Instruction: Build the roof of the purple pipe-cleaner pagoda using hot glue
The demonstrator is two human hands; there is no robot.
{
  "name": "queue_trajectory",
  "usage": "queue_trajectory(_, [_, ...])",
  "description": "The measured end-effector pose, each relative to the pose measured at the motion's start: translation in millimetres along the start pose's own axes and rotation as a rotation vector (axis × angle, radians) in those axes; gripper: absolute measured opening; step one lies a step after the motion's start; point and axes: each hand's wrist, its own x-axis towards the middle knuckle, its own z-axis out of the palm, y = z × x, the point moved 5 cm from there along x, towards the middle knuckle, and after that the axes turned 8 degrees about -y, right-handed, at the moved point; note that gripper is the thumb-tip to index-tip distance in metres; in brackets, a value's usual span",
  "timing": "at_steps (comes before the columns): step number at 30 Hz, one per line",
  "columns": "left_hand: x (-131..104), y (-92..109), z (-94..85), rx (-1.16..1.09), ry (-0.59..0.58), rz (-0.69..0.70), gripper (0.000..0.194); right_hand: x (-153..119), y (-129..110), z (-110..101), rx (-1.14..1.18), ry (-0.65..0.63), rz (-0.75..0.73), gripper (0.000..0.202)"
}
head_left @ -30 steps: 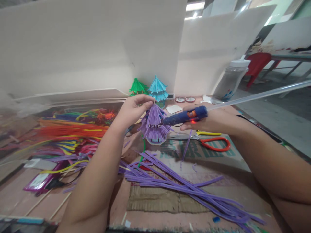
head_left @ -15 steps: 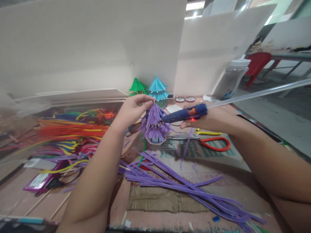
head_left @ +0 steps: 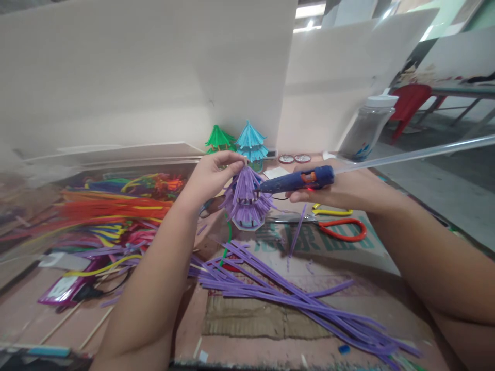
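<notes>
A small purple two-tiered tower (head_left: 248, 198) made of fuzzy strips stands upright at the centre, on a pale base. My left hand (head_left: 220, 172) pinches the stick at its top between thumb and fingers. In my right hand (head_left: 320, 188) is a blue glue gun (head_left: 297, 180), with a long clear glue stick (head_left: 417, 153) out of its back and a red light beneath. The gun's nozzle meets or nearly meets the tower's right side at the upper tier; exact contact is unclear. Purple strips (head_left: 286, 291) lie in front on cardboard.
Green (head_left: 219, 136) and light-blue (head_left: 250, 139) towers stand behind. Red-handled scissors (head_left: 342, 230) and a yellow-handled tool (head_left: 331, 212) lie right of centre. Coloured strips (head_left: 116, 206) and a purple box (head_left: 64, 289) are at left. A clear bottle (head_left: 367, 126) stands back right.
The glue gun has shifted slightly right and its rear end with the glue stick is tilted a little lower. My left hand and the purple tower look almost unchanged.
</notes>
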Motion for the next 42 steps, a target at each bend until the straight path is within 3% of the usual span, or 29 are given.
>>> queue_trajectory(3, [0.4, -0.5, 0.0, -0.005, -0.002, 0.009, 0.023, 0.8, -0.3, 2.2, -0.002, -0.043, -0.029, 0.046])
queue_trajectory(11, [0.7, -1.1, -0.2, 0.006, -0.002, -0.003, 0.024, -0.6, 2.2, -0.8, -0.162, 0.063, 0.018, 0.046])
queue_trajectory(29, [-0.1, 3.6, 0.6, 0.020, 0.001, -0.013, 0.024, 1.8, -1.0, -0.9, -0.087, 0.082, 0.052, 0.036])
queue_trajectory(42, [-0.4, 4.9, 0.6, 0.035, 0.004, -0.030, 0.025, 3.1, 3.2, 2.0, -0.046, 0.118, 0.046, 0.041])
